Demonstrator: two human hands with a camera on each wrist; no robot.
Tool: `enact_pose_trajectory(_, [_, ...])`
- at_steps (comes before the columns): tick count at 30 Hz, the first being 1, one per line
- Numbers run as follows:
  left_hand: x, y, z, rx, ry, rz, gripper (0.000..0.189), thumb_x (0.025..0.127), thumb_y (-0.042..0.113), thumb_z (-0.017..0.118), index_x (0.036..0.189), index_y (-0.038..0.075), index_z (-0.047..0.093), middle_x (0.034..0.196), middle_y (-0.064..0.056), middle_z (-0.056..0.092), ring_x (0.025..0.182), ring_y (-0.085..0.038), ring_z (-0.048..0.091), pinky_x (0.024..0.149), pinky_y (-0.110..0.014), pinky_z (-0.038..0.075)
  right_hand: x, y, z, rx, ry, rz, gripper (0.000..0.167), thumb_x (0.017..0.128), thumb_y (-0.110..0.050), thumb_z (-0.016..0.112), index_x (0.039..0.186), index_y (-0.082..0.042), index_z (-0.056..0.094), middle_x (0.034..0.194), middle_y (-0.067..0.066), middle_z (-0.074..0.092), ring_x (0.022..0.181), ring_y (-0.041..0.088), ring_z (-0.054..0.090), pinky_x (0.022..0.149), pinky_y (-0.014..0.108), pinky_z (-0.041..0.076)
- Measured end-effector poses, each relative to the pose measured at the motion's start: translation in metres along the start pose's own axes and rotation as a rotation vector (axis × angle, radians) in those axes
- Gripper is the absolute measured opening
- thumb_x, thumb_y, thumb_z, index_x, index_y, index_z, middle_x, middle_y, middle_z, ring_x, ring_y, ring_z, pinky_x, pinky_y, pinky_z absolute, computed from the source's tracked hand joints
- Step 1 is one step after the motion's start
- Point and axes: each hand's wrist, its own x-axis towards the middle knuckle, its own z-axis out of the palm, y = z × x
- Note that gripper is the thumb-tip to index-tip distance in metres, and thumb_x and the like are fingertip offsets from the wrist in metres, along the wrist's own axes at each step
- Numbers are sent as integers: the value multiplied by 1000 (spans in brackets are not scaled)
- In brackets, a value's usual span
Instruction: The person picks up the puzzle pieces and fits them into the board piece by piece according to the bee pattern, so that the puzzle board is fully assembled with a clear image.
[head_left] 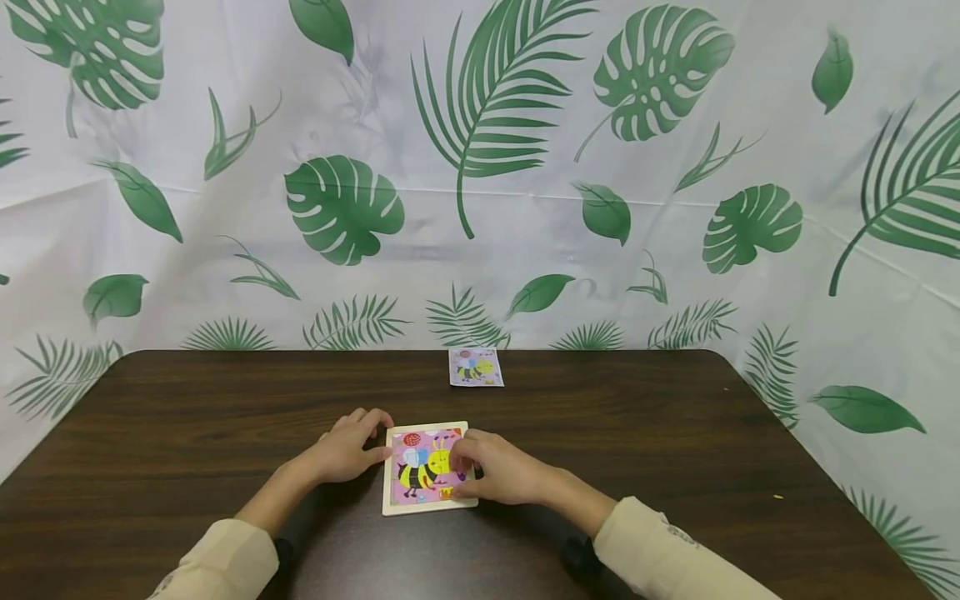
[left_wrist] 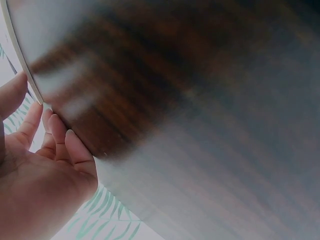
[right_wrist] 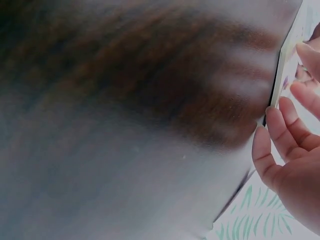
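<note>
A square jigsaw puzzle (head_left: 427, 467) with a bee on pink, set in a pale wooden frame, lies flat on the table. My left hand (head_left: 347, 446) steadies its left side, with the index fingertip at the upper left corner and the thumb against the edge. In the left wrist view the left fingers (left_wrist: 75, 147) are gently bent along the frame. My right hand (head_left: 504, 468) reaches over the right side, thumb and index finger apart on the picture and hiding part of it. In the right wrist view other right fingers (right_wrist: 277, 132) touch the frame's outer edge.
A small printed card (head_left: 476, 367) with the same bee picture lies at the table's back edge. The dark wood table (head_left: 225, 408) stretches to both sides. A tiny yellow scrap (head_left: 777, 497) lies far right. A leaf-patterned white curtain (head_left: 525, 242) hangs behind.
</note>
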Motion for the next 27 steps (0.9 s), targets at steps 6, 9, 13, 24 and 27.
enact_pose_trajectory(6, [0,0,0,4,2,-1,30,87,23,63,112,12,49,95,-5,45,90,-26,42,70,-45,33,-1,0,0,7,-7,3,22,79,-14,72,97,-6,62,90,0,50,75,9,47,67,18,40])
enact_pose_trajectory(9, [0,0,0,7,4,0,31,87,23,63,112,12,49,95,-5,45,90,-26,42,70,-45,33,-1,0,0,7,-4,5,23,79,-14,72,98,-6,63,90,1,49,75,10,47,67,18,40])
enact_pose_trajectory(13, [0,1,0,8,6,5,31,86,23,63,112,12,49,95,-6,45,90,-27,43,70,-45,33,-2,1,0,13,4,0,23,78,-14,73,98,-6,63,90,1,48,76,12,47,67,19,40])
enact_pose_trajectory(24, [-1,1,-1,11,4,-1,31,87,23,63,112,12,49,96,-6,46,91,-27,43,71,-48,34,-4,6,0,18,18,-13,22,79,-13,72,99,-6,65,87,0,46,75,12,45,67,18,39])
enact_pose_trajectory(27, [-1,2,-1,12,0,-6,31,87,23,63,112,12,49,96,-6,46,91,-27,43,72,-47,34,-4,6,1,21,18,-15,23,79,-13,72,100,-6,65,88,0,46,76,13,45,67,19,39])
